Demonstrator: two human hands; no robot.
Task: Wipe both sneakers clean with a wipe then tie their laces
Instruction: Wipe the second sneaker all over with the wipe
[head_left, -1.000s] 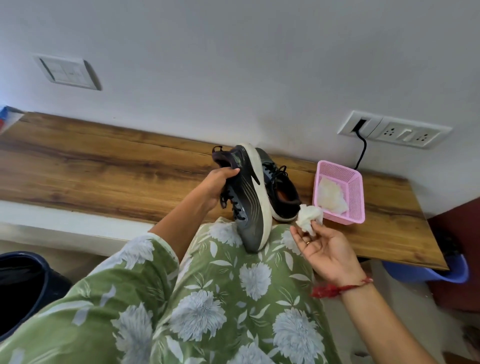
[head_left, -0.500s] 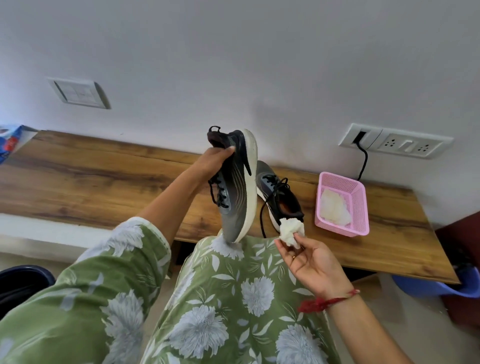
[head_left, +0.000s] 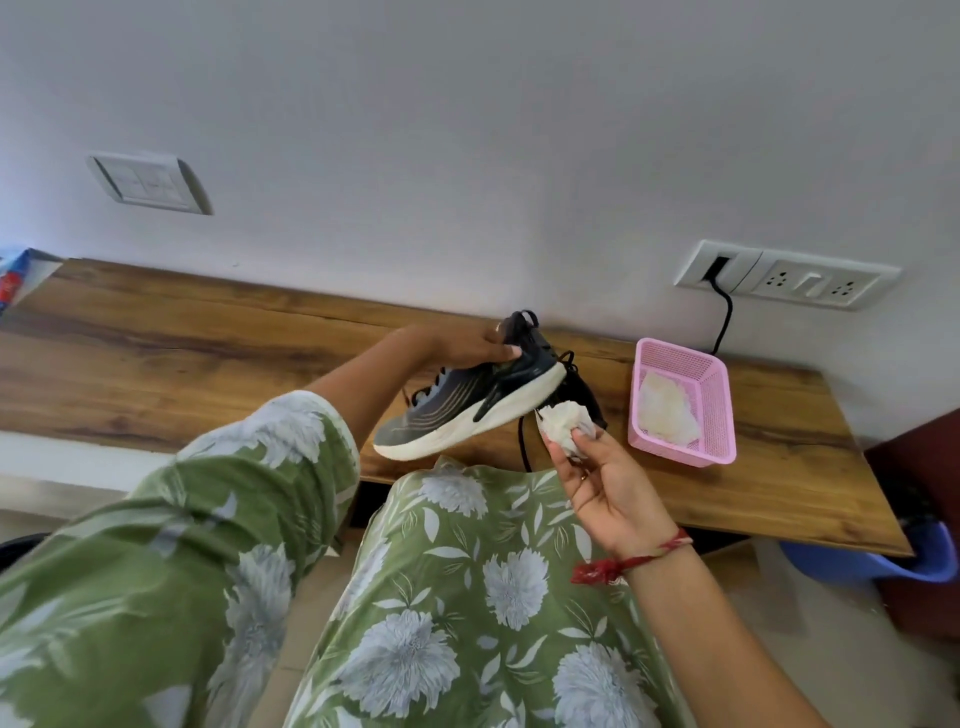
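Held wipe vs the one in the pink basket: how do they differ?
The held wipe is bunched into a wad; the basket wipe lies spread flatter. The held wipe is pinched in the right hand beside the sneaker that the left hand grips; the basket wipe rests untouched in the pink basket on the table. Both are white.

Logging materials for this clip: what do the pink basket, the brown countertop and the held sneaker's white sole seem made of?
Pink perforated basket: moulded plastic, regular mesh holes. Brown countertop: wood or wood-look laminate, smooth, streaky grain. Grey sneaker's white sole: thick, matte, likely foam or rubber.
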